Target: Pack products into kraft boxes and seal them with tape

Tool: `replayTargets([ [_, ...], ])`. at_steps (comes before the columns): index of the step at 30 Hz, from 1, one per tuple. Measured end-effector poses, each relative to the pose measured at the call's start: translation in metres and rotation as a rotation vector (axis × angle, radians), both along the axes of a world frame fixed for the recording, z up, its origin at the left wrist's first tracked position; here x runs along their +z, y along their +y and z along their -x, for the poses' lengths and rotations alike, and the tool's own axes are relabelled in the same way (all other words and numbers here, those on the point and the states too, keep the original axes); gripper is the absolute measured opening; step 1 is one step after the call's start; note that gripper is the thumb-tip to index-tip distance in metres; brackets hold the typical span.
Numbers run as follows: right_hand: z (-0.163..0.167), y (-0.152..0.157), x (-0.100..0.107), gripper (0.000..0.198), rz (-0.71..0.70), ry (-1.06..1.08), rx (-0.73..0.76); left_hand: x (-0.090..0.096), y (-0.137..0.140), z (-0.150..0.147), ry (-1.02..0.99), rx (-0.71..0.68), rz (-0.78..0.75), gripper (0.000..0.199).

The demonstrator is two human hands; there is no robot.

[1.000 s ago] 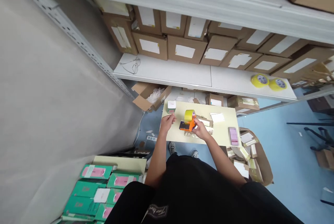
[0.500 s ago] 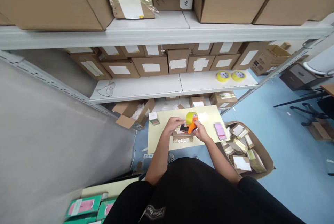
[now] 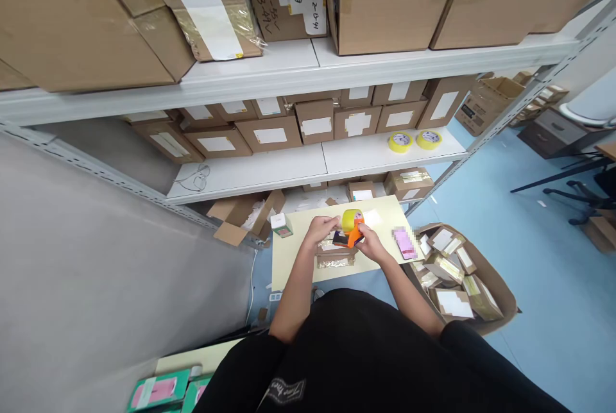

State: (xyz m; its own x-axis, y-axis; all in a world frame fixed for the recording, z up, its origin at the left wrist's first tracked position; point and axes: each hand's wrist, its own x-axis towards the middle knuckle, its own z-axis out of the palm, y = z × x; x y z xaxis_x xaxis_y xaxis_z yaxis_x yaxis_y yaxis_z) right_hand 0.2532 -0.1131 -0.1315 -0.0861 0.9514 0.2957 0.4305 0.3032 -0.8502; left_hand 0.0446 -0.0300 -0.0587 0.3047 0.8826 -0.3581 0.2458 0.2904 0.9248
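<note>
My right hand (image 3: 370, 244) is closed around the handle of an orange tape dispenser (image 3: 355, 233). A roll of yellow tape (image 3: 353, 219) is fitted on it. My left hand (image 3: 322, 228) reaches in from the other side, fingers stretched out with their tips at the edge of the roll; whether they touch the tape is too small to make out. Below both hands a taped cardboard box (image 3: 335, 260) lies on the pale yellow table (image 3: 294, 265), partly covered by the dispenser and my left hand.
A small white and green box (image 3: 282, 224) stands at the table's left, a pink phone-like object (image 3: 404, 243) at its right. Right of the table is a large carton (image 3: 505, 294) of taped parcels. Shelving (image 3: 269, 176) behind holds cardboard boxes and two yellow tape rolls (image 3: 400, 142).
My left fingertips have shifted slightly up from the dispenser's front toward the tape roll. My right hand still grips the dispenser. The whole view has tilted and shifted a little.
</note>
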Motion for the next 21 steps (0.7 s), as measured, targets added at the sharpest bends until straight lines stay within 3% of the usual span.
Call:
replayTargets([
  [2, 0.0, 0.001, 0.004, 0.011, 0.01, 0.026, 0.019, 0.003, -0.001, -0.001, -0.005, -0.031, 0.001, 0.046],
  [8, 0.003, 0.006, 0.012, 0.012, 0.034, 0.08, 0.068, 0.004, -0.005, -0.002, -0.112, 0.066, 0.021, 0.032],
  [21, -0.001, 0.015, 0.026, 0.018, 0.103, 0.11, 0.171, 0.007, -0.015, -0.011, -0.33, 0.195, -0.059, 0.034],
])
